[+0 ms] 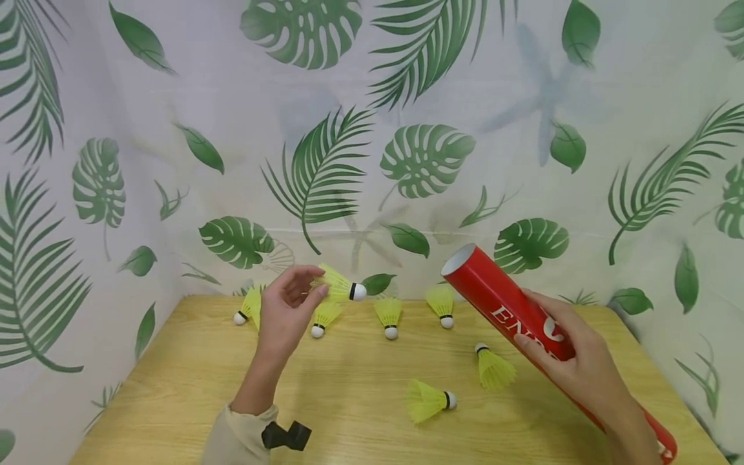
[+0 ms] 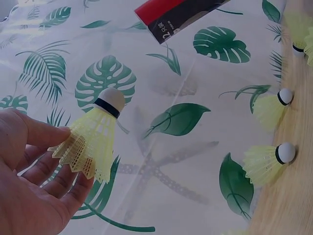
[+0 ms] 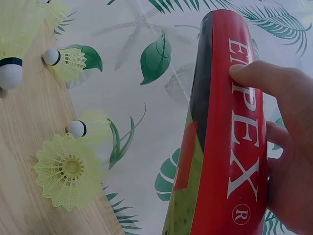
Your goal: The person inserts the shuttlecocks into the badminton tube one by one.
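A yellow shuttlecock (image 1: 340, 284) with a white cork is pinched by its skirt between the thumb and fingers of my left hand (image 1: 289, 307), raised above the back of the table. Its cork points right in the head view; in the left wrist view the shuttlecock (image 2: 98, 132) shows cork up. My right hand (image 1: 581, 361) grips a red shuttlecock tube (image 1: 485, 290) around its middle. The tube slants, its open end up and toward the left hand, its other end low at the right. In the right wrist view the thumb lies along the lettering of the tube (image 3: 234, 147).
Several yellow shuttlecocks lie on the wooden table (image 1: 349, 400): a row along the back, including one at the middle (image 1: 387, 313), plus one nearer the front (image 1: 427, 402) and one beside the tube (image 1: 494, 368). A leaf-patterned cloth (image 1: 325, 97) hangs behind.
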The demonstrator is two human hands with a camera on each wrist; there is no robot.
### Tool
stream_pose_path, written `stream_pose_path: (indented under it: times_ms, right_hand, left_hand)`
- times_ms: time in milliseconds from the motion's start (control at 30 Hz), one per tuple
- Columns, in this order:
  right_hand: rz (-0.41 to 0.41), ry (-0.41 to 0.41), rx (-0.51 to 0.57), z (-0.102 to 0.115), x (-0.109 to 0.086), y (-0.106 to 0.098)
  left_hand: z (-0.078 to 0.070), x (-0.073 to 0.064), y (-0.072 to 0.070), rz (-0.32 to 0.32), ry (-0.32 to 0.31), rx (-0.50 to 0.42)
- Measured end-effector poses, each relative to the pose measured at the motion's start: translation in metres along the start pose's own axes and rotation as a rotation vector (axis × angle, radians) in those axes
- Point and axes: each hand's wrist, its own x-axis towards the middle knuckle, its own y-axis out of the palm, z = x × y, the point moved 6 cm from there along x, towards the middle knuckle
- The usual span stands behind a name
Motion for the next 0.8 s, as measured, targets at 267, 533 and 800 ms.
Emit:
stream_pose_path:
  times_ms: [267, 533, 800]
  right_hand:
    - [0.024, 0.011, -0.004, -0.001, 0.000, 0.005]
    - [0.037, 0.028, 0.001, -0.002, -0.005, 0.004]
    - [0.036, 0.010, 0.023, 0.002, -0.003, 0.004]
  left_hand:
    - [-0.015, 0.010, 0.016, 0.028, 0.058, -0.034]
    - [-0.028, 0.021, 0.037, 0.061, 0.120, -0.051]
    - [-0.036, 0.027, 0.056, 0.086, 0.158, -0.018]
